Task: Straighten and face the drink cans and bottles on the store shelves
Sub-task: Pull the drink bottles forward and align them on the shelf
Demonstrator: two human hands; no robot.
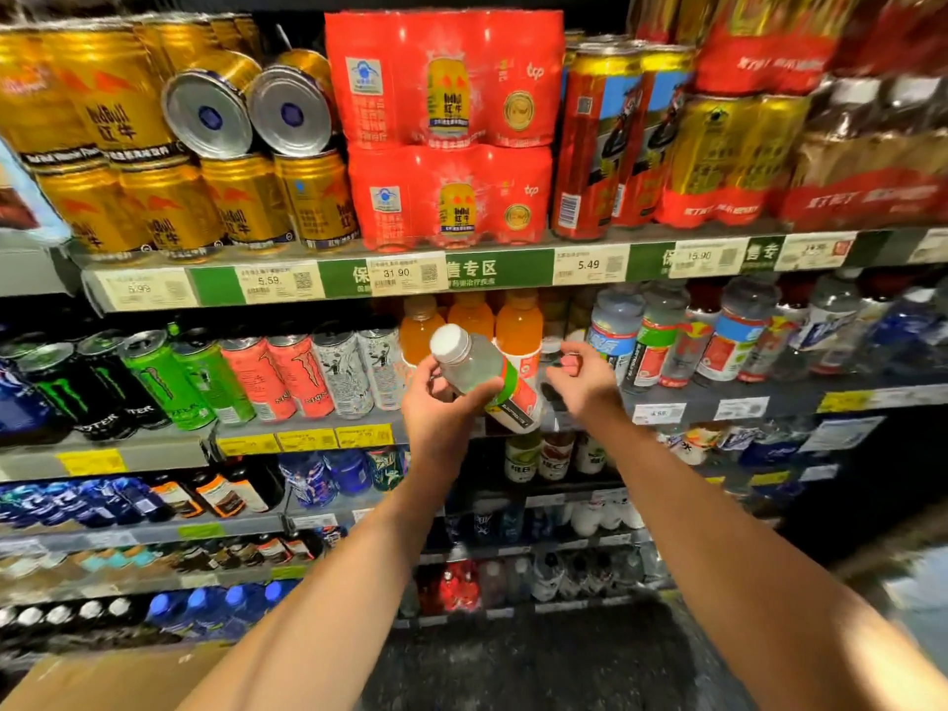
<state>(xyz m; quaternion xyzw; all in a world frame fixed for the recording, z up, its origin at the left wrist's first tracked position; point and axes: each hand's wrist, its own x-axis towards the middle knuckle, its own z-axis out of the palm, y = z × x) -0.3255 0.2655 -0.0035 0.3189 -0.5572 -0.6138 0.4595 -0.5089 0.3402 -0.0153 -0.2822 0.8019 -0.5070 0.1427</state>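
bottle (482,377), clear with a white cap and a green-and-red label, sits at the centre of the frame, tilted with its cap toward the upper left, off the shelf and in our left hand (441,402); the fingers curl round its lower body and grip it; our right hand (577,379) hovers just beside it on the right, fingers loosely curled and holding nothing that we can see; whether its fingertips touch the label we cannot tell; behind the bottle stand the orange bottles (518,320), and to the right of centre a row of matching green-label bottles (654,336) on the middle shelf (759,390); we judge the step in hand to be returning this bottle to its own row, upright and label forward; to do it well we should bring the right hand onto the cap or shoulder to steady it, turn it upright before it reaches the shelf, set the base down flat beside its matches, then rotate until the label faces out and its front lines up with the shelf edge; the neighbours stand close, so a slow entry avoids knocking them; the tipped gold cans (246,110) at upper left look like a later job.
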